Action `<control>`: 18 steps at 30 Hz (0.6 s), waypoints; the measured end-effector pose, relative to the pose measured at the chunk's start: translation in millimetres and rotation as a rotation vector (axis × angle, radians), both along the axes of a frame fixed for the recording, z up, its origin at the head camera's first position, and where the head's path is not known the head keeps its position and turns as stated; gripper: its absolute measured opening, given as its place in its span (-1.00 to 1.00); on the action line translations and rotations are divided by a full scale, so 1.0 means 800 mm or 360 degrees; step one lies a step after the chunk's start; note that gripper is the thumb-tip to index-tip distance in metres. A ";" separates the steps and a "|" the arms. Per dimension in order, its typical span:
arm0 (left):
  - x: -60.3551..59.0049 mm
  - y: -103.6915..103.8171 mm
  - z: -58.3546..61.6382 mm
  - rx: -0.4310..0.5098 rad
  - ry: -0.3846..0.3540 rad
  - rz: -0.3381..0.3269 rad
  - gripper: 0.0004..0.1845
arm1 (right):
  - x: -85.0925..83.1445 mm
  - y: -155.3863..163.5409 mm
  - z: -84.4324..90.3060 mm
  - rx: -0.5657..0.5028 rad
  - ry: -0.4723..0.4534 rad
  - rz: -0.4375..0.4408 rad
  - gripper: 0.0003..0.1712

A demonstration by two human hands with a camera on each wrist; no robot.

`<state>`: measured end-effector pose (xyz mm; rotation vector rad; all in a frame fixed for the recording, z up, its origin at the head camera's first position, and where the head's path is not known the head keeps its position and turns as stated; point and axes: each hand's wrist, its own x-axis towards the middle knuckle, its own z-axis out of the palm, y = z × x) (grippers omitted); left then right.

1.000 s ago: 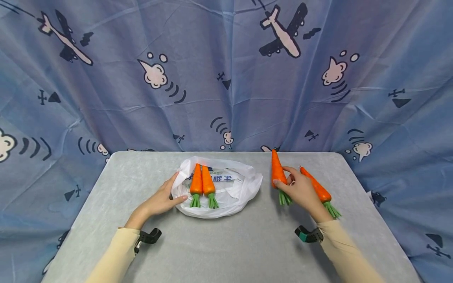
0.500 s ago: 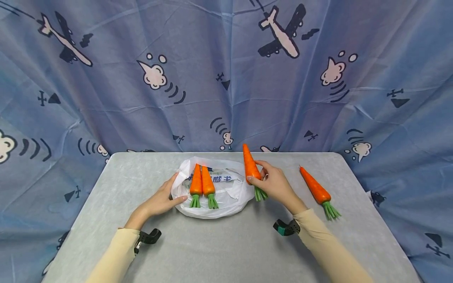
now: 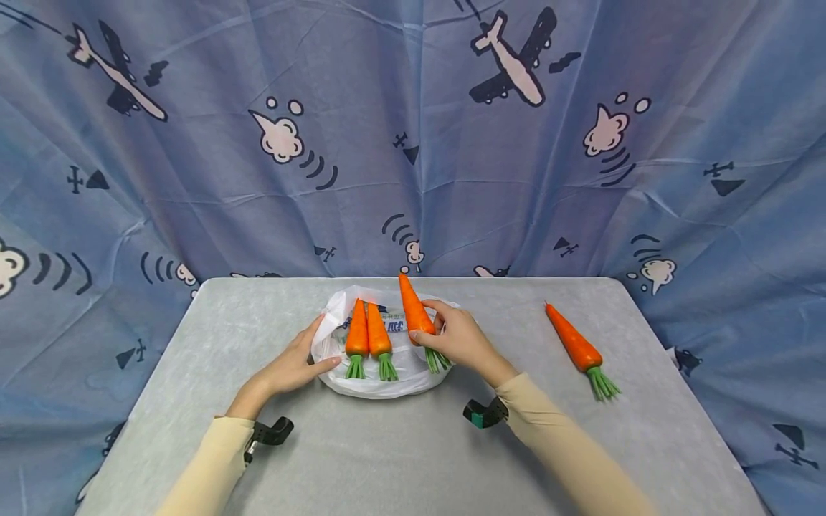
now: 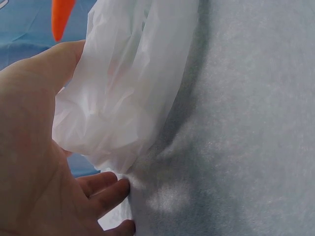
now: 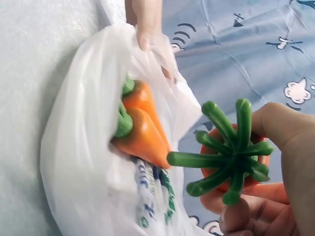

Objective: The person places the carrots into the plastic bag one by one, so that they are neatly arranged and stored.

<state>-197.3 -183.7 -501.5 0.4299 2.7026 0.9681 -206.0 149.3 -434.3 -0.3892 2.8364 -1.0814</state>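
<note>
The right hand [image 3: 459, 342] curls fingers and thumb round the thick end of an orange plastic carrot with stiff green stalks [image 3: 416, 317], carrying it point-up and tilted just over the crinkled white plastic bag [image 3: 371, 383]. This grip near the stalks leaves the tapered tip free, which would suit laying it down lengthwise beside the two matching orange carrots [image 3: 368, 331] that lie side by side on the bag, stalks toward the person.

The left hand [image 3: 292, 363] lies with fingers straight against the bag's left edge, thumb up along the raised film; it seems to steady the thin plastic and keep it spread on the grey bench [image 3: 413, 451]. A fourth orange carrot [image 3: 574, 345] lies well apart to the right on the bench.

From the right wrist, the held carrot's body is mostly hidden behind its own stalks [image 5: 229, 152] and the fingers. The left wrist view shows little beyond palm [image 4: 34, 162] and bunched film. Whether the held carrot touches the bag cannot be told, and the blue print on the bag is unreadable.
</note>
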 end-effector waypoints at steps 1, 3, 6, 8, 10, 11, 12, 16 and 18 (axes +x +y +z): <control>0.000 0.000 0.000 0.0000 0.0006 -0.0001 0.08 | 0.000 -0.004 -0.002 0.0005 -0.0001 0.0013 -0.22; 0.000 0.000 -0.001 0.0001 0.0018 -0.0008 0.07 | -0.001 -0.011 -0.007 0.0004 -0.0006 0.0035 -0.23; 0.000 0.000 -0.001 0.0004 0.0009 -0.0003 0.07 | -0.001 -0.021 -0.014 0.0009 -0.0009 0.0072 -0.25; 0.000 0.000 -0.001 0.0002 0.0007 -0.0007 0.08 | -0.001 -0.026 -0.018 0.0006 -0.0021 0.0101 -0.25; 0.000 0.000 0.000 0.0004 0.0004 -0.0010 0.08 | 0.001 -0.031 -0.022 0.0012 -0.0040 0.0131 -0.24; 0.000 0.000 0.000 0.0007 -0.0001 -0.0005 0.08 | 0.001 -0.032 -0.024 0.0020 -0.0052 0.0142 -0.24; 0.000 0.000 0.000 0.0011 0.0001 -0.0008 0.08 | 0.002 -0.033 -0.025 0.0029 -0.0063 0.0153 -0.24; 0.000 0.000 0.000 0.0016 0.0016 -0.0017 0.07 | 0.006 -0.034 -0.032 0.0085 -0.0104 0.0172 -0.25; 0.001 0.000 0.000 0.0018 0.0023 -0.0015 0.07 | 0.008 -0.033 -0.034 0.0106 -0.0113 0.0177 -0.25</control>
